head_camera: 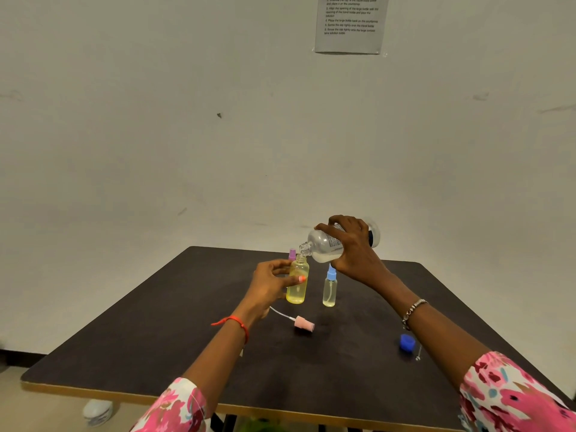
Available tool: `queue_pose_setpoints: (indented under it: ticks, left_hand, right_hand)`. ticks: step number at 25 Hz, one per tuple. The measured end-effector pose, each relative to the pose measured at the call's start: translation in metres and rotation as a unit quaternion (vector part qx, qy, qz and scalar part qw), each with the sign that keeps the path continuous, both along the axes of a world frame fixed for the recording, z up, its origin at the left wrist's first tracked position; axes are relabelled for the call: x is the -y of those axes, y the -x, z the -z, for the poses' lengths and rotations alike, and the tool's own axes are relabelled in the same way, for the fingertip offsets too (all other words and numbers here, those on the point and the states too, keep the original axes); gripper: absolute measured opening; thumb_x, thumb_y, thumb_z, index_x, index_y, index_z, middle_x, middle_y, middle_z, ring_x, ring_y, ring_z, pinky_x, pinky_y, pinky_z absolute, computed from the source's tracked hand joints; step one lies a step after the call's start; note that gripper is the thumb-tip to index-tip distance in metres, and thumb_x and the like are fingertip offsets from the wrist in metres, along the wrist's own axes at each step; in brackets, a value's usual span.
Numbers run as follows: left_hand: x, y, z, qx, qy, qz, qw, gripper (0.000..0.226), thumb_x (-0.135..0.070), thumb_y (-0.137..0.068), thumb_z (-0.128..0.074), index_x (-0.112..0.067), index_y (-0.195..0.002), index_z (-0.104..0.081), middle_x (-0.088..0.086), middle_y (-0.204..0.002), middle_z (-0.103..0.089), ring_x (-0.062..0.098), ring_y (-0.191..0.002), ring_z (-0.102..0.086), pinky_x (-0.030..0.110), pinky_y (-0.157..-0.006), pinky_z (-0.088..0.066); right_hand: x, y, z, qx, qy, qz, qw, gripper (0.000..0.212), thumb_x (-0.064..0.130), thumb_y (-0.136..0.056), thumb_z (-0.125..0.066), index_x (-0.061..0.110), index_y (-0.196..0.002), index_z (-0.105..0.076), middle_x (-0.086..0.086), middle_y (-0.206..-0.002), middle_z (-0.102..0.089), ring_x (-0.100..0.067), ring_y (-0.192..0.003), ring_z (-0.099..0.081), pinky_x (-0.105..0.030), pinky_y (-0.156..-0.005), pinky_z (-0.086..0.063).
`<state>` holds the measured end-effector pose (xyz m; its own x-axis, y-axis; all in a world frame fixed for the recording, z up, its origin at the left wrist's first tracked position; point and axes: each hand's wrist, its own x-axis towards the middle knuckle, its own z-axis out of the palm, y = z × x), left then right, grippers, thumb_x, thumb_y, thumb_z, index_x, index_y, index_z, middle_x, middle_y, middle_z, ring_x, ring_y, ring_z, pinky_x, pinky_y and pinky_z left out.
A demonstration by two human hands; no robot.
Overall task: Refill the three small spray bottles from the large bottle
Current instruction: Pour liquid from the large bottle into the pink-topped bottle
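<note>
Curls right grip (355, 247) round clear large bottle (325, 246), tipped mouth-down at open neck of yellow spray bottle (297, 285) standing mid table (156, 338). Pinches that bottle with left grip (271, 285). Carries label print too small to read. Reads, on wall sheet (350, 23), "Place the large bottle back on the countertop". Leaves pink spray head (304, 324) lying nearby.

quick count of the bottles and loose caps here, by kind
Small spray bottles: 3 (yellow bottle, blue-topped bottle, purple-topped bottle, mostly hidden behind the yellow one)
Large bottle: 1 (large bottle)
Loose caps: 2 (pink spray top, blue cap)
Total: 6
</note>
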<state>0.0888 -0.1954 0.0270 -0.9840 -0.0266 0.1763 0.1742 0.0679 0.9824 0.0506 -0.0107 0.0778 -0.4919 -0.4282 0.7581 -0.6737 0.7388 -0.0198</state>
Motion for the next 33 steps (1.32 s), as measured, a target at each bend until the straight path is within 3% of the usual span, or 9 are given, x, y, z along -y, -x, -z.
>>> queue_pose_setpoints:
  ticks: [11, 16, 33]
  left_hand:
    - [-0.0010, -0.0014, -0.0008, 0.000, -0.006, -0.007, 1.000, 0.045, -0.005, -0.072, -0.072, -0.008, -0.115, -0.058, 0.012, -0.117, -0.062, 0.027, -0.109, -0.060, 0.050, -0.088, -0.053]
    - [-0.0020, -0.0013, -0.0007, -0.003, -0.009, -0.003, 1.000, 0.044, -0.005, -0.072, -0.073, -0.010, -0.113, -0.059, 0.010, -0.116, -0.062, 0.025, -0.107, -0.060, 0.044, -0.084, -0.055]
    - [-0.0014, -0.0021, -0.0005, -0.002, -0.002, 0.002, 1.000, 0.047, -0.005, -0.074, -0.071, -0.007, -0.118, -0.057, 0.012, -0.121, -0.060, 0.028, -0.113, -0.058, 0.053, -0.092, -0.050]
  right_hand:
    - [0.0003, 0.0003, 0.0006, 0.002, -0.001, 0.003, 1.000, 0.058, 0.004, -0.060, -0.076, 0.015, -0.115, -0.060, -0.016, -0.113, -0.057, -0.034, -0.112, -0.049, -0.047, -0.099, -0.026]
    - [-0.0007, 0.0004, 0.0005, 0.003, -0.001, 0.003, 1.000, 0.059, 0.003, -0.060, -0.076, 0.015, -0.115, -0.059, -0.016, -0.113, -0.056, -0.034, -0.112, -0.049, -0.048, -0.100, -0.026]
    - [-0.0005, 0.0010, 0.0006, 0.006, -0.003, 0.002, 1.000, 0.057, 0.006, -0.062, -0.078, 0.015, -0.115, -0.060, -0.017, -0.114, -0.056, -0.035, -0.113, -0.049, -0.051, -0.101, -0.027]
